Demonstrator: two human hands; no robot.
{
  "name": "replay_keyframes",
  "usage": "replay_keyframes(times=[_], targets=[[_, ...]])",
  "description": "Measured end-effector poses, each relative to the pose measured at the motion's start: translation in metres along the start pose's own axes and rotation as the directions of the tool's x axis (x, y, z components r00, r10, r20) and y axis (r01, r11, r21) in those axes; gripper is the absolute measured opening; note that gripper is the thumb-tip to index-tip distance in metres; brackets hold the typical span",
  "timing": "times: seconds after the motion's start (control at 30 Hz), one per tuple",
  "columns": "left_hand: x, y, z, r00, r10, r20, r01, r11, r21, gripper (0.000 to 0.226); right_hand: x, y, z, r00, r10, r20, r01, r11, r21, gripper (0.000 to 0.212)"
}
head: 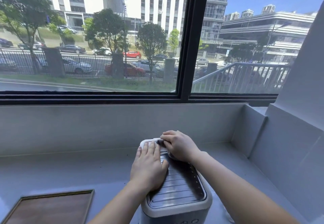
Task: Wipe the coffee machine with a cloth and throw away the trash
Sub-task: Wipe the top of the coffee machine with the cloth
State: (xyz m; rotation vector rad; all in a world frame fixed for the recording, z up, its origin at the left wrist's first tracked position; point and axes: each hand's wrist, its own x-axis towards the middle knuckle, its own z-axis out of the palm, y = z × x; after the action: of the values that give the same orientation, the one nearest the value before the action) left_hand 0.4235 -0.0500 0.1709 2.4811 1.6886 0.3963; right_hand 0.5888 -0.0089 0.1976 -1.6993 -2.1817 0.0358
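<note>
The coffee machine [177, 190] stands on the grey counter at lower centre, white-rimmed with a ribbed dark top. My left hand [149, 166] lies flat on the machine's top, fingers together and stretched toward its far end. My right hand [178, 145] is curled over the far right corner of the top, pinching a small white cloth or folded wipe [158, 140] against a dark patch there. Most of the cloth is hidden under the fingers.
A grey counter [70, 167] runs under a wide window with a black frame [189, 48]. A brown wooden tray with a thin metal rim [50, 208] lies at the lower left. A grey wall [289, 145] closes the counter on the right.
</note>
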Motion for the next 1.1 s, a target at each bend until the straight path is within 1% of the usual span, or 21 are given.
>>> replay_keyframes(times=[0.07,0.1,0.17,0.23,0.3,0.33,0.4,0.5,0.6,0.7,0.77,0.83,0.93,1.0,1.03,1.1], targets=[[0.0,0.0,0.0,1.0,0.0,0.005,0.0,1.0,-0.003,0.071,0.015,0.004,-0.006,0.992,0.069,0.103,-0.073,0.997,0.036,0.029],[0.0,-0.001,-0.001,1.0,-0.002,0.008,0.002,1.0,-0.004,0.071,0.02,0.008,-0.008,0.986,0.116,0.116,-0.121,0.992,0.035,0.028],[0.0,-0.001,-0.001,1.0,-0.008,0.007,0.008,1.0,-0.01,0.071,0.017,0.018,-0.011,0.976,0.211,0.055,-0.212,0.977,0.026,0.027],[0.001,-0.002,0.0,1.0,-0.008,0.005,0.008,1.0,-0.014,0.07,-0.005,0.021,-0.011,0.967,0.25,-0.046,-0.249,0.968,0.031,0.027],[0.002,-0.002,0.001,1.0,-0.01,-0.002,0.01,1.0,-0.012,0.07,-0.035,0.018,-0.008,0.97,0.189,-0.153,-0.183,0.982,0.052,0.026],[0.002,-0.002,0.001,1.0,-0.009,-0.003,0.009,1.0,-0.011,0.07,-0.05,0.013,-0.008,0.972,0.15,-0.183,-0.143,0.988,0.051,0.028],[0.003,-0.002,0.001,1.0,-0.008,-0.002,0.008,1.0,-0.012,0.07,-0.077,0.003,-0.012,0.974,0.114,-0.198,-0.108,0.993,0.041,0.031],[0.003,-0.002,0.001,1.0,-0.002,0.007,0.002,1.0,-0.019,0.07,-0.116,-0.016,-0.022,0.975,0.11,-0.194,-0.099,0.993,0.062,0.033],[0.001,-0.001,0.002,1.0,-0.005,0.014,0.005,1.0,-0.014,0.071,-0.151,-0.029,-0.027,0.967,0.045,-0.251,-0.027,0.997,0.075,0.033],[0.002,0.001,0.002,1.0,-0.015,0.023,0.015,1.0,-0.01,0.071,-0.151,-0.024,-0.031,0.976,0.037,-0.214,-0.024,0.998,0.062,0.034],[0.003,0.003,0.0,1.0,-0.015,0.027,0.015,1.0,-0.013,0.071,-0.125,-0.015,-0.029,0.977,0.053,-0.207,-0.043,0.998,0.051,0.024],[0.002,0.003,-0.002,0.999,-0.012,0.036,0.012,1.0,-0.009,0.071,-0.089,-0.009,-0.022,0.977,0.107,-0.184,-0.104,0.994,0.026,0.019],[0.0,0.004,-0.004,0.998,-0.012,0.055,0.013,1.0,-0.009,0.07,-0.038,-0.005,-0.007,0.975,0.202,-0.093,-0.213,0.969,-0.128,0.027],[-0.001,0.003,-0.005,0.998,-0.012,0.062,0.015,0.999,-0.04,0.071,-0.012,-0.008,-0.006,0.97,0.243,-0.009,-0.24,0.95,-0.202,0.028],[-0.002,0.003,-0.006,0.998,-0.018,0.053,0.022,0.997,-0.072,0.072,-0.001,-0.01,-0.006,0.969,0.245,0.024,-0.235,0.951,-0.202,0.028],[-0.003,0.001,-0.006,0.999,-0.036,0.009,0.037,0.987,-0.153,0.076,0.013,-0.018,-0.004,0.973,0.218,0.077,-0.21,0.972,-0.103,0.032]])
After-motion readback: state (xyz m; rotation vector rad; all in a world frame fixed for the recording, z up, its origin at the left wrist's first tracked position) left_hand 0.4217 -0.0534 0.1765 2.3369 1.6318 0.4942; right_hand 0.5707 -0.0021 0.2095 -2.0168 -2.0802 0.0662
